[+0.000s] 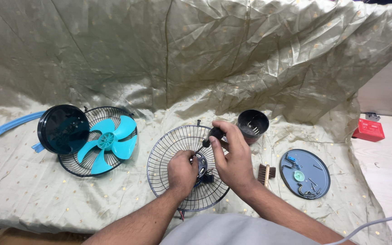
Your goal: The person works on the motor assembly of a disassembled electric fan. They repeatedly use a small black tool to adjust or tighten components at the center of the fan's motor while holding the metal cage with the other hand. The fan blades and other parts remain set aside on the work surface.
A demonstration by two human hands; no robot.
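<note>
Under both hands: wire fan guard | left hand grips hub | right hand clasps screwdriver

Round black wire fan grille lies flat, black-handled screwdriver angled into its hub.

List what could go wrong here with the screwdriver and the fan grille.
1. The screwdriver is angled at the grille hub, right beside the left hand; a slip could jab those fingers.
2. The right hand works over loose cloth; a freed screw might roll off and hide in its folds.
3. The cup sits close behind; an elbow swing may tip it.
</note>
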